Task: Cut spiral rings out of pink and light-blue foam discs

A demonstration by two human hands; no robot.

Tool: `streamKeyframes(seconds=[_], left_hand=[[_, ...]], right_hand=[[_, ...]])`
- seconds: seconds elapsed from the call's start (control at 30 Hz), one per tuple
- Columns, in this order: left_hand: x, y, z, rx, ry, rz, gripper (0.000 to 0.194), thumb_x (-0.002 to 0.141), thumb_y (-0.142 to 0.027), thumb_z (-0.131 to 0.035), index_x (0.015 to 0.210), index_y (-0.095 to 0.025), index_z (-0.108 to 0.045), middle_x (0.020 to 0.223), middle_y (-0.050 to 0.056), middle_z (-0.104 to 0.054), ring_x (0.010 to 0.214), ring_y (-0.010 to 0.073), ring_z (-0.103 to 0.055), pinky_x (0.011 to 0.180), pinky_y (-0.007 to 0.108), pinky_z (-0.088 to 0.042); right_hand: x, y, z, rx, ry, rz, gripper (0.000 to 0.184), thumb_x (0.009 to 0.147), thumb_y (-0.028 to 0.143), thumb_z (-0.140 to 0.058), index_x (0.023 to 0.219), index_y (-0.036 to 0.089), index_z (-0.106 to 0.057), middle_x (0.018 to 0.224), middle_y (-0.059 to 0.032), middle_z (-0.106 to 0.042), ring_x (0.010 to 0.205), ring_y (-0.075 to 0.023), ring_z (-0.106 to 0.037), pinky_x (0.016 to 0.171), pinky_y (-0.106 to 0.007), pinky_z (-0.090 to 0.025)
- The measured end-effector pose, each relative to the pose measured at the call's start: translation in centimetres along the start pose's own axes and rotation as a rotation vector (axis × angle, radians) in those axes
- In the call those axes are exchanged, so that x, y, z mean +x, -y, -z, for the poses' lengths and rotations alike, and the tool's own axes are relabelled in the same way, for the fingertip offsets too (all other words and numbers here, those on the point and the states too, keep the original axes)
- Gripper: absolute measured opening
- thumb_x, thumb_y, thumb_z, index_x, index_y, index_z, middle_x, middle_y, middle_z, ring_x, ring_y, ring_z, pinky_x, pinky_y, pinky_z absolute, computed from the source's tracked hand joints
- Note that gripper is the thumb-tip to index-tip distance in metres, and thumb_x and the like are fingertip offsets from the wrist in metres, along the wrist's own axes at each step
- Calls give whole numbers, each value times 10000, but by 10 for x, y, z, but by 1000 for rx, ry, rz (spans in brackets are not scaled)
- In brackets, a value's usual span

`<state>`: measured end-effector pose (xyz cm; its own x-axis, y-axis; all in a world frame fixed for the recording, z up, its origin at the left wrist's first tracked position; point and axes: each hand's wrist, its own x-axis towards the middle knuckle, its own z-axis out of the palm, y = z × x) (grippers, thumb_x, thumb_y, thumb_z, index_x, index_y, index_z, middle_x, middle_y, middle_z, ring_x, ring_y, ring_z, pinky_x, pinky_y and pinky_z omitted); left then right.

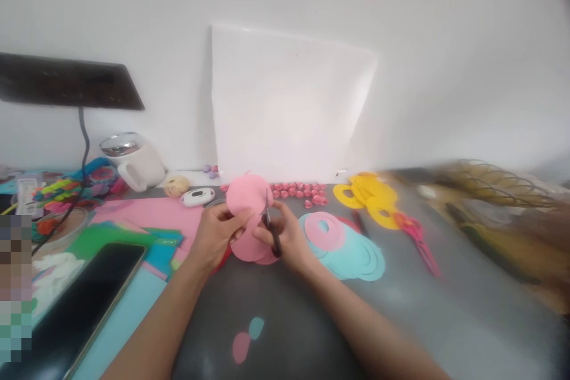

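Observation:
Between the thumb and fingers of my left hand (222, 227) is a pink paper circle (247, 191), held up above the grey table. My right hand (285, 234) grips a pair of dark-handled scissors (271, 228), their blades pointing up at the circle's right edge. Whether the blades are cutting into the paper I cannot tell. More pink paper circles (249, 246) lie under my hands. Just right of my right hand, a pink paper ring (314, 231) rests on several light-blue rings (363, 258). Two small cut-out pieces, one pink (241, 347) and one light blue (256, 328), lie nearer to me.
Small rolled pink pieces (300, 191) line the back by a white board (289, 107). Yellow rings (374, 196) and pink scissors (418, 240) lie to the right. Leftward are a phone (84, 309), coloured sheets (111, 243), a white mug (136, 163) and a white device (198, 196).

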<state>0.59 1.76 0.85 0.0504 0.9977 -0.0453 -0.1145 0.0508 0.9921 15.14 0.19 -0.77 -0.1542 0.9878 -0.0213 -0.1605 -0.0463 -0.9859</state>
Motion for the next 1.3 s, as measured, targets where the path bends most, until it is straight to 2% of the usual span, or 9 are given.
streamKeyframes(seconds=[0.63, 0.83, 0.93, 1.07, 1.3], left_hand=[[0, 0, 0, 2, -14, -50, 299, 662, -310, -736, 534, -142, -525, 440, -53, -423, 417, 43, -339, 408, 198, -248], [-2, -4, -3, -80, -26, -32, 261, 684, -323, -718, 590, -148, -550, 493, -41, -491, 386, 40, -367, 383, 193, -247], [-2, -3, -3, -105, -22, -7, 248, 688, -327, -711, 606, -149, -558, 496, -36, -514, 372, 42, -379, 374, 193, -253], [-2, 0, -2, -44, -34, 3, 286, 660, -299, -728, 522, -138, -537, 428, -47, -452, 378, 39, -361, 385, 189, -259], [-2, 1, -1, -18, -20, 9, 247, 618, -285, -753, 539, -136, -573, 404, -54, -430, 381, 42, -343, 381, 193, -229]], right_hand=[[-2, -1, 0, -61, -42, -38, 593, 611, 309, -768, 1096, 199, -444, 572, 75, -566, 530, -110, -513, 514, -225, -406], [-4, -1, -1, -57, -36, -60, 593, 630, 312, -758, 1116, 195, -439, 564, 66, -587, 547, -126, -557, 524, -228, -429], [-5, -4, -5, -51, -34, -61, 576, 640, 317, -749, 1108, 189, -439, 555, 69, -583, 534, -120, -547, 540, -236, -440], [-5, -7, -7, -43, -24, -59, 571, 636, 330, -746, 1096, 185, -440, 572, 69, -577, 519, -115, -522, 525, -236, -425], [-3, 2, -5, 24, -10, 1, 593, 588, 312, -782, 1061, 204, -441, 629, 80, -534, 545, -98, -468, 551, -234, -397]])
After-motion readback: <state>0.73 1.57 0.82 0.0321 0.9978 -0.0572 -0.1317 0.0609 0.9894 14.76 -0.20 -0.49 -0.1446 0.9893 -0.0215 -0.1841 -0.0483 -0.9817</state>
